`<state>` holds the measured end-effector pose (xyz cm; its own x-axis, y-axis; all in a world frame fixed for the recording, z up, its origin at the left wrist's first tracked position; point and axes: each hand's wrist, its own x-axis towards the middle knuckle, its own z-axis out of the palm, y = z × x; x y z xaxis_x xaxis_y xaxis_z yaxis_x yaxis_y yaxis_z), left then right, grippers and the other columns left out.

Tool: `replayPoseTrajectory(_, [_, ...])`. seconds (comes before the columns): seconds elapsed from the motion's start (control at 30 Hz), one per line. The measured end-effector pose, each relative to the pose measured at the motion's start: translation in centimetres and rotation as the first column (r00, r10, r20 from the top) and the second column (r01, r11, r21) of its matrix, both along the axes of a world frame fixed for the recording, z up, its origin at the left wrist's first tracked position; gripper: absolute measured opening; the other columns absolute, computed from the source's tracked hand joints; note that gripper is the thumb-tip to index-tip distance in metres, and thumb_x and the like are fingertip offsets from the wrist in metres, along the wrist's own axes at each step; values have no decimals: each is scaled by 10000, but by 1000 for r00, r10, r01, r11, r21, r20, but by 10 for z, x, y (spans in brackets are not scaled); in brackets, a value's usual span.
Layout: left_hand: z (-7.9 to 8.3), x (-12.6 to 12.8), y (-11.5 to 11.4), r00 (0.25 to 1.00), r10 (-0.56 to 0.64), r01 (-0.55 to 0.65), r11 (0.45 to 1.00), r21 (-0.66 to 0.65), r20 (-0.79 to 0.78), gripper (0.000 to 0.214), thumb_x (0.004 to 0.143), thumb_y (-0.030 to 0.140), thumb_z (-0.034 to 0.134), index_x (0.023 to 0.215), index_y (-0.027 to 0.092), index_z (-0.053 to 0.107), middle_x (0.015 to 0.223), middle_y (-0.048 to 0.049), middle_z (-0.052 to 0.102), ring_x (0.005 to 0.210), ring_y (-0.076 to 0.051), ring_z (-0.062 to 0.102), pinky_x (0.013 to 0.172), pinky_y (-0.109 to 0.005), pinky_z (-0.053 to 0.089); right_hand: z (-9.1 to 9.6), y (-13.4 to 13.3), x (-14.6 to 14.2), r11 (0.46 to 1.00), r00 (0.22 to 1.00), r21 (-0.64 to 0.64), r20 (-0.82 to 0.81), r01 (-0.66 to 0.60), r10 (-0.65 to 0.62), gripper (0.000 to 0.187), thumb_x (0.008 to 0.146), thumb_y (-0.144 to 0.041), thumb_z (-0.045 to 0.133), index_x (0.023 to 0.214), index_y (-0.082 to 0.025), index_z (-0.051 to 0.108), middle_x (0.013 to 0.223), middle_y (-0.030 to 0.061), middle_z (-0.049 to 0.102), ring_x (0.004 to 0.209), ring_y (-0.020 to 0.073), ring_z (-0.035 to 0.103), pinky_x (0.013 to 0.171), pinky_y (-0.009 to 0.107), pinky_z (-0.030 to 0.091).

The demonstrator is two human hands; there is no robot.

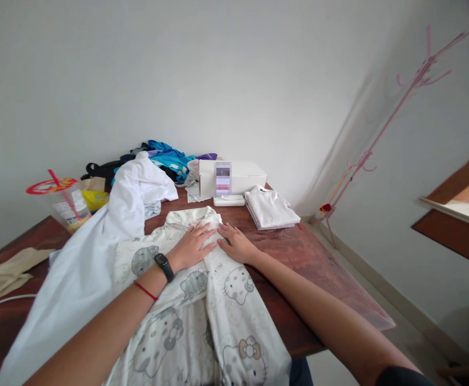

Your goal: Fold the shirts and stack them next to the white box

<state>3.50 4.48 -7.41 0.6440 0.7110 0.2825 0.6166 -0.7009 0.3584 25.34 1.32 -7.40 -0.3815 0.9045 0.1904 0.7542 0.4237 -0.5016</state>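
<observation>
Printed garment [202, 305] flat on table [299, 252] | left hand [192, 246], right hand [236, 244] pressing it | grip: both flat, fingers spread, holding nothing

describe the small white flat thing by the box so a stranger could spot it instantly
Start at the dark wooden table and go to its far edge, where a white cardboard box sits against the wall. Directly in front of that box, touching or nearly touching it, lies a small white device. Unlike the folded white garment to its right, it is hard, low and rounded, not cloth.
</observation>
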Motion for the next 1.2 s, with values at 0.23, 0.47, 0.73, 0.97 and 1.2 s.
replayPoseTrajectory(0.23, [5,1,-2,997,3,-4,1000,-12,-78,595,994,562,424,1456,202,528,1597,-137,380,1502,-387,253,1201,-638,206,-3,2,2,999,1000,29,-16,-15,15,516,1001,-372,483,1484,-191,490,1591,147,379,1503,346,271,1186,600,242])
replayPoseTrajectory(0.47, [3,1,-2,998,0,0,1000,-7,-61,566,1001,539,439,1451,207,528,1595,-135,385,1505,-373,251,1203,-636,201,-8,4,3,997,1000,75,-21,-17,19,497,1003,-368,471,1465,-192,513,1570,144,417,1488,348,310,1174,596,277])
replayPoseTrajectory(0.73, [2,-1,0,999,-11,11,1000,-3,-52,539,1008,516,441,1456,227,522,1591,-121,397,1506,-357,257,1206,-628,207,-11,6,4,993,998,117,-52,-26,32,481,993,-355,495,1441,-184,539,1547,151,449,1479,351,330,1175,593,282])
replayPoseTrajectory(0.97, [5,1,-1,996,-2,1,1000,-12,-88,567,1007,522,426,1463,196,512,1598,-128,381,1507,-372,246,1207,-629,203,-9,4,3,994,998,111,-63,-20,27,491,992,-349,487,1454,-186,521,1554,159,437,1478,337,339,1176,587,277])
replayPoseTrajectory(1.2, [14,3,-4,999,21,-24,996,80,36,444,1010,429,454,1350,186,602,1420,-120,597,1427,-326,421,1186,-547,333,-3,1,6,978,974,200,-204,-58,99,381,959,-271,533,1315,-191,643,1524,163,465,1434,293,419,1157,489,359])
